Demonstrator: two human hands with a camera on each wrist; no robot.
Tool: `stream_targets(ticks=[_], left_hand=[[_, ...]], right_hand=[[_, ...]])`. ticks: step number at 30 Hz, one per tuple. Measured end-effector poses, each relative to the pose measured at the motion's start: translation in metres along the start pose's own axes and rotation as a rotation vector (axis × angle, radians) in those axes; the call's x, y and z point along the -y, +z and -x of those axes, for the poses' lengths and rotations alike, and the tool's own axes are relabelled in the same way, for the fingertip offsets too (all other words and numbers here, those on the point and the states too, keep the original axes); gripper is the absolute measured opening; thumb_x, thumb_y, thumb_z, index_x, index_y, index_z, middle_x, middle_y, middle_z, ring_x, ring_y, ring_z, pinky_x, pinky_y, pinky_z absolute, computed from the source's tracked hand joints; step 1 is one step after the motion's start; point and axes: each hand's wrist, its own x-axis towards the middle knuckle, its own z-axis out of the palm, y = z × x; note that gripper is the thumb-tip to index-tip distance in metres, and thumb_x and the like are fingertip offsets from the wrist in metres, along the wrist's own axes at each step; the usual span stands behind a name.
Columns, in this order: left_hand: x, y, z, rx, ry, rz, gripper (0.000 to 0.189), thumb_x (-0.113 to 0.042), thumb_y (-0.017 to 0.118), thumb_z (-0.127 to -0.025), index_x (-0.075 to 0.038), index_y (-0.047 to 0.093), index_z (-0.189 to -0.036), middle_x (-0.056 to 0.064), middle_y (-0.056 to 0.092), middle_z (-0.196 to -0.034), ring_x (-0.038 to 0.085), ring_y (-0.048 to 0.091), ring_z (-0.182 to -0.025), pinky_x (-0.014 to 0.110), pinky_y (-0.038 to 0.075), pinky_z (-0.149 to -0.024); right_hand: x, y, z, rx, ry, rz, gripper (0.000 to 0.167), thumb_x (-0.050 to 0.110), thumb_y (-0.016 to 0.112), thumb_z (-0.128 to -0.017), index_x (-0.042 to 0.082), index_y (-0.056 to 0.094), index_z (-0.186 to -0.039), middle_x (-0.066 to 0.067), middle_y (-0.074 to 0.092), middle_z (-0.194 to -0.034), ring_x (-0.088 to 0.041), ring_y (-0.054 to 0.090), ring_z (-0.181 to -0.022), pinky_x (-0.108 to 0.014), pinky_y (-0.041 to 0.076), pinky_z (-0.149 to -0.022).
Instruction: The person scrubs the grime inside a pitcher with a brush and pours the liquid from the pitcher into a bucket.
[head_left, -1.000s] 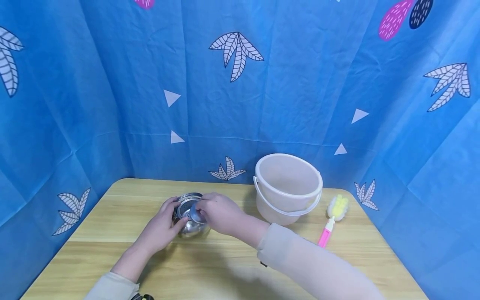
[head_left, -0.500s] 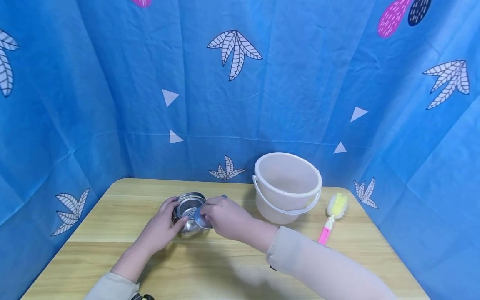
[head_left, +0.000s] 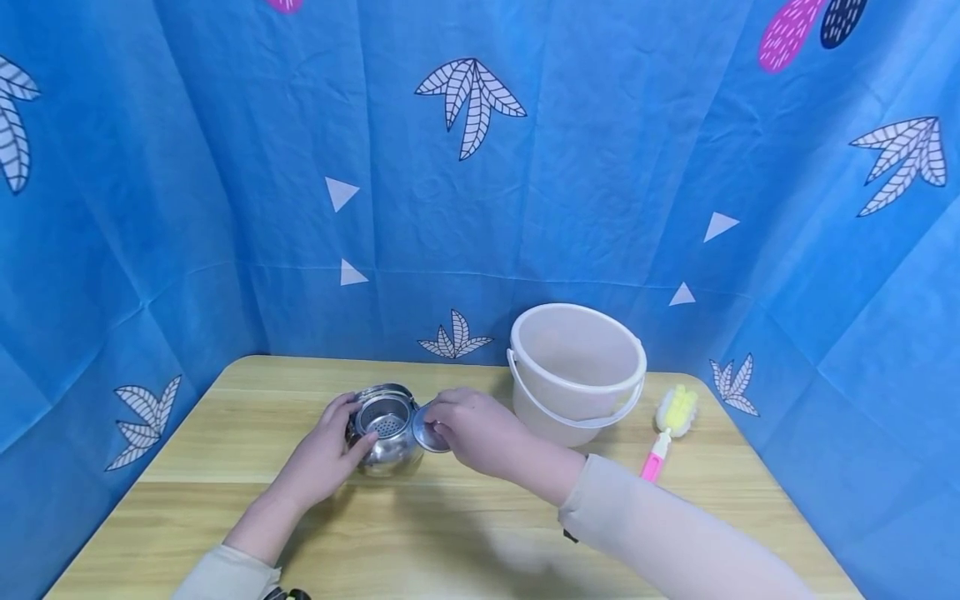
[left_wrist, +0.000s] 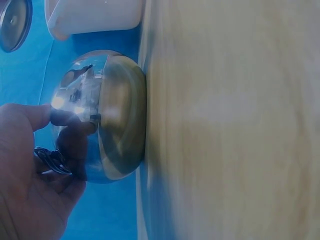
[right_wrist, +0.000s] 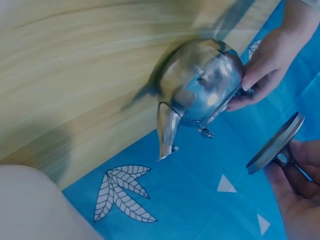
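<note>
A shiny steel teapot (head_left: pixel 388 457) stands on the table at left of centre, its top uncovered. Inside its mouth sits a perforated strainer (head_left: pixel 387 418). My left hand (head_left: pixel 318 457) holds the pot from the left, thumb on the near side of the rim and fingers on the far side; the left wrist view shows the folded handle (left_wrist: pixel 52 160) between them. My right hand (head_left: pixel 483 433) pinches the round lid (head_left: pixel 428 430) by its knob, tilted, just right of the mouth. In the right wrist view the spout (right_wrist: pixel 167 131) points away from the left hand.
A white plastic bucket (head_left: pixel 536 404) with its handle hanging down stands at the back, right of the right hand. Farther right lies a brush (head_left: pixel 677 411) with a yellow-and-white sponge head and pink grip. Blue patterned cloth (head_left: pixel 480 225) hangs behind the wooden table (head_left: pixel 360 542).
My right hand has drawn the lid off to the right, from over the pot's mouth to beside it, baring the strainer. The left hand has stayed on the teapot.
</note>
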Motion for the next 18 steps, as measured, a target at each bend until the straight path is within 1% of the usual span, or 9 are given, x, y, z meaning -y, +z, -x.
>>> stream_targets(ticks=[3,8,14,18], left_hand=[[0.000,0.000,0.000,-0.001,0.002,0.000,0.065,-0.037,0.061,-0.101,0.010,0.042,-0.143,0.024,0.028,-0.158,0.050,0.048,-0.128,0.062,0.038,-0.108],[0.000,0.000,0.001,-0.002,0.003,0.004,0.065,-0.036,0.061,-0.101,0.010,0.042,-0.143,0.025,0.028,-0.157,0.050,0.047,-0.129,0.062,0.037,-0.109],[-0.001,-0.001,0.001,0.001,-0.009,-0.001,0.066,-0.037,0.060,-0.101,0.009,0.041,-0.143,0.025,0.027,-0.157,0.051,0.048,-0.129,0.062,0.037,-0.108],[-0.002,-0.001,0.001,0.001,-0.011,0.002,0.064,-0.034,0.061,-0.101,0.010,0.041,-0.143,0.025,0.027,-0.157,0.051,0.048,-0.128,0.062,0.037,-0.108]], right_hand=[[-0.003,0.000,0.006,0.005,0.007,-0.004,0.016,0.002,0.067,-0.092,0.010,0.075,-0.104,0.000,0.071,-0.104,-0.015,0.067,-0.098,-0.022,0.054,-0.089],[-0.006,-0.003,0.015,0.015,0.052,-0.017,0.016,0.003,0.069,-0.092,0.010,0.076,-0.105,0.000,0.071,-0.102,-0.015,0.066,-0.096,-0.023,0.055,-0.085],[-0.011,-0.007,0.023,0.020,0.069,-0.011,0.017,0.003,0.070,-0.091,0.010,0.075,-0.106,0.000,0.071,-0.101,-0.014,0.066,-0.094,-0.022,0.056,-0.084],[-0.014,-0.010,0.029,0.007,0.078,-0.018,0.018,0.003,0.070,-0.091,0.010,0.075,-0.106,0.000,0.071,-0.102,-0.015,0.066,-0.095,-0.024,0.056,-0.084]])
